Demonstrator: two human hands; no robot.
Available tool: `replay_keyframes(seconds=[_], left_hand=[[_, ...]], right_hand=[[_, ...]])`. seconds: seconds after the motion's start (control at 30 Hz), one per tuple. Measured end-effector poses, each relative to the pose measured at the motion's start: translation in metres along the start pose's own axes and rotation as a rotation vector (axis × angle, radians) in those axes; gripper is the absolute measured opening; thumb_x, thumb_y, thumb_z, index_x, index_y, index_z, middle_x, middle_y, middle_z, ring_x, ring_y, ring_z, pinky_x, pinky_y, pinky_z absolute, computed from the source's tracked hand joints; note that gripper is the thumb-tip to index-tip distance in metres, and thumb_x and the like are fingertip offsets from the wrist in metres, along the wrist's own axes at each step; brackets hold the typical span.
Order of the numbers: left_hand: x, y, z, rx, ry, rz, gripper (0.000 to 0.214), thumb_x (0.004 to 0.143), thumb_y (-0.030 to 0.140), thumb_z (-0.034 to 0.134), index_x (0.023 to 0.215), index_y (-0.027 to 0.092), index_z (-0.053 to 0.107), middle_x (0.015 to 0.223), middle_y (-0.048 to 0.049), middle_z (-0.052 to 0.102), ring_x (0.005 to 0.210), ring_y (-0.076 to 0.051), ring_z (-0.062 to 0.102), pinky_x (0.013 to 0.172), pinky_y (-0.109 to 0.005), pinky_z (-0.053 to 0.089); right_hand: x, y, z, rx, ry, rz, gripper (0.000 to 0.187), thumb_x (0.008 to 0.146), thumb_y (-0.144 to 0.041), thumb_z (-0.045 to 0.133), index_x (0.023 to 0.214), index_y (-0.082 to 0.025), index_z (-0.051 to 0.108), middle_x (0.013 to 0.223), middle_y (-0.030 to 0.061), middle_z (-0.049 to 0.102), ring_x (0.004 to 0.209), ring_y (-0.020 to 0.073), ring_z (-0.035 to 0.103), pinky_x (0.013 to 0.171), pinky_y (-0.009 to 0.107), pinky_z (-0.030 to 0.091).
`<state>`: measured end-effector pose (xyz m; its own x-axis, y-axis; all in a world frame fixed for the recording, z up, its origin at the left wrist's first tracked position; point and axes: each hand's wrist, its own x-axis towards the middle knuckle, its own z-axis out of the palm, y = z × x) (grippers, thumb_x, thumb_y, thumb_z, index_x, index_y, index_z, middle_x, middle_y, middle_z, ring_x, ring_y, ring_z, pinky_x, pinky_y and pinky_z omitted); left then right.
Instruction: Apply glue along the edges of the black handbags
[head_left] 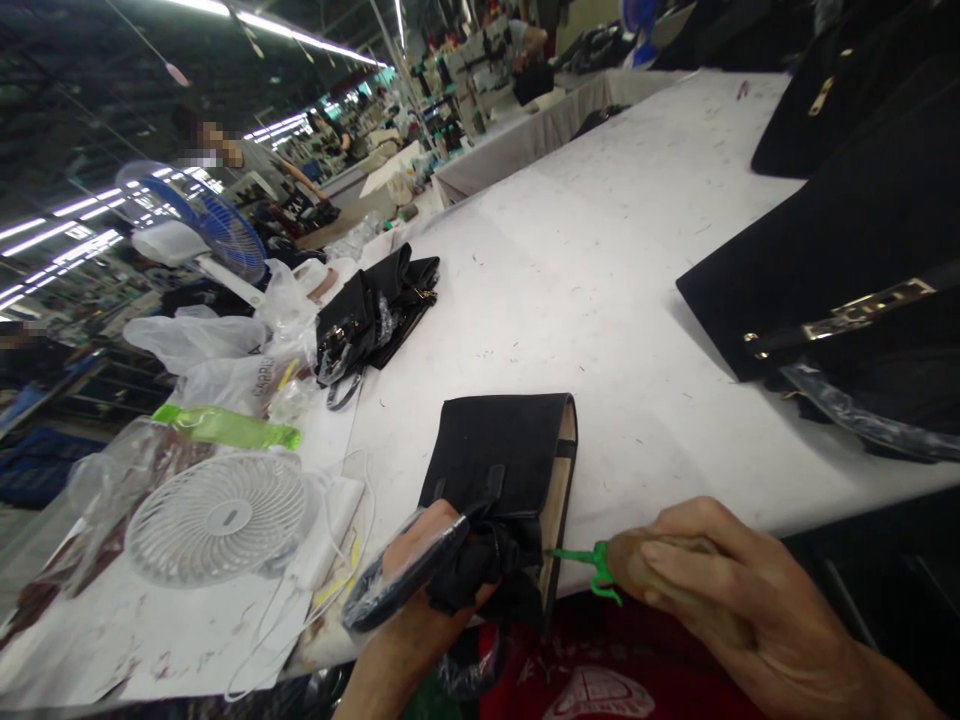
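Note:
A black handbag (499, 440) lies at the table's near edge, its beige inner side (551, 530) facing right. My left hand (427, 545) is closed on the bag's bunched black material. A bag handle (409, 580) in clear plastic wrap loops over that hand. My right hand (720, 580) grips a slim tool (622, 565) with a brownish handle and a thin green front that has a small hooked side piece. The tool's tip is at the bag's open side edge; whether it touches is hard to tell.
Several black bags (375, 320) are piled on the table's left side, and larger black bags (840, 300) lie at right. At left are a white fan (217, 520), a cable, a green bottle (232, 425) and plastic bags (202, 350). A person (270, 170) is farther back.

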<state>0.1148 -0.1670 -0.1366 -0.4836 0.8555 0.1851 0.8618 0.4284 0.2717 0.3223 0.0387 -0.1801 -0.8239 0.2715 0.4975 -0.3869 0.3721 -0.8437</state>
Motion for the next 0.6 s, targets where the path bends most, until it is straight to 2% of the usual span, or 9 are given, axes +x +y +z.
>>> replay_keyframes(seconds=[0.07, 0.17, 0.2, 0.27, 0.3, 0.37, 0.43, 0.53, 0.6], left_hand=[[-0.001, -0.002, 0.002, 0.005, -0.015, 0.042, 0.019, 0.076, 0.020, 0.067, 0.066, 0.020, 0.050, 0.064, 0.0031, 0.051, 0.054, -0.012, 0.049, 0.051, -0.024, 0.039], [0.000, -0.003, 0.002, 0.028, -0.004, 0.062, 0.018, 0.075, 0.021, 0.067, 0.066, 0.020, 0.051, 0.064, 0.0027, 0.052, 0.054, -0.013, 0.051, 0.051, -0.024, 0.042], [0.001, -0.004, 0.000, 0.035, 0.010, 0.049, 0.018, 0.075, 0.022, 0.067, 0.066, 0.020, 0.051, 0.064, 0.0028, 0.052, 0.053, -0.013, 0.051, 0.050, -0.024, 0.042], [0.008, -0.007, -0.009, 0.048, 0.073, 0.036, 0.015, 0.075, 0.024, 0.066, 0.067, 0.020, 0.054, 0.064, 0.0023, 0.056, 0.054, -0.014, 0.055, 0.050, -0.024, 0.044], [0.012, -0.010, -0.016, 0.056, 0.123, 0.042, 0.012, 0.076, 0.026, 0.065, 0.069, 0.020, 0.057, 0.067, 0.0016, 0.060, 0.056, -0.015, 0.058, 0.051, -0.025, 0.047], [0.024, -0.019, -0.034, 0.058, 0.215, 0.085, 0.007, 0.078, 0.027, 0.066, 0.077, 0.020, 0.064, 0.072, 0.0010, 0.067, 0.062, -0.016, 0.064, 0.056, -0.025, 0.051], [0.038, -0.030, -0.056, 0.045, 0.254, 0.133, 0.010, 0.078, 0.024, 0.070, 0.087, 0.020, 0.068, 0.078, 0.0009, 0.072, 0.067, -0.016, 0.068, 0.061, -0.024, 0.053], [0.059, -0.042, -0.088, -0.001, 0.157, 0.221, 0.009, 0.080, 0.017, 0.071, 0.087, 0.019, 0.067, 0.083, -0.0011, 0.073, 0.074, -0.015, 0.069, 0.068, -0.024, 0.053], [0.068, -0.046, -0.102, -0.033, 0.077, 0.279, 0.004, 0.084, 0.016, 0.068, 0.085, 0.018, 0.066, 0.086, -0.0031, 0.071, 0.078, -0.015, 0.067, 0.071, -0.025, 0.052]], right_hand=[[-0.006, 0.004, 0.004, 0.029, 0.005, 0.055, 0.063, 0.088, 0.005, 0.051, 0.137, -0.035, 0.048, 0.099, 0.0041, 0.055, 0.077, 0.0145, 0.063, 0.065, 0.028, 0.057], [-0.014, 0.008, 0.013, 0.262, -0.027, 0.197, 0.036, 0.093, -0.006, 0.054, 0.117, -0.032, 0.057, 0.090, 0.0011, 0.053, 0.074, 0.0140, 0.062, 0.068, 0.028, 0.057], [-0.016, 0.010, 0.016, 0.296, 0.015, 0.258, 0.026, 0.094, -0.012, 0.056, 0.111, -0.031, 0.060, 0.089, 0.0010, 0.054, 0.074, 0.0144, 0.062, 0.069, 0.028, 0.057], [-0.017, 0.016, 0.020, 0.315, 0.202, 0.419, 0.009, 0.092, -0.026, 0.063, 0.100, -0.028, 0.065, 0.089, 0.0019, 0.059, 0.075, 0.0158, 0.063, 0.068, 0.026, 0.057], [-0.016, 0.019, 0.021, 0.360, 0.315, 0.527, 0.009, 0.091, -0.033, 0.066, 0.097, -0.027, 0.067, 0.089, 0.0026, 0.062, 0.076, 0.0168, 0.064, 0.067, 0.026, 0.057], [-0.013, 0.025, 0.018, 0.544, 0.497, 0.760, 0.022, 0.086, -0.045, 0.069, 0.092, -0.023, 0.068, 0.089, 0.0045, 0.067, 0.079, 0.0197, 0.066, 0.068, 0.027, 0.059], [-0.009, 0.030, 0.012, 0.738, 0.597, 0.919, 0.032, 0.080, -0.050, 0.073, 0.090, -0.021, 0.069, 0.088, 0.0064, 0.070, 0.080, 0.0218, 0.067, 0.068, 0.027, 0.060], [-0.011, 0.036, 0.004, 0.889, 0.673, 1.004, 0.034, 0.070, -0.047, 0.081, 0.090, -0.021, 0.072, 0.091, 0.0061, 0.071, 0.084, 0.0226, 0.067, 0.070, 0.027, 0.062], [-0.016, 0.041, 0.001, 0.968, 0.711, 1.030, 0.033, 0.068, -0.043, 0.083, 0.094, -0.024, 0.073, 0.097, 0.0053, 0.072, 0.091, 0.0240, 0.068, 0.075, 0.028, 0.063]])
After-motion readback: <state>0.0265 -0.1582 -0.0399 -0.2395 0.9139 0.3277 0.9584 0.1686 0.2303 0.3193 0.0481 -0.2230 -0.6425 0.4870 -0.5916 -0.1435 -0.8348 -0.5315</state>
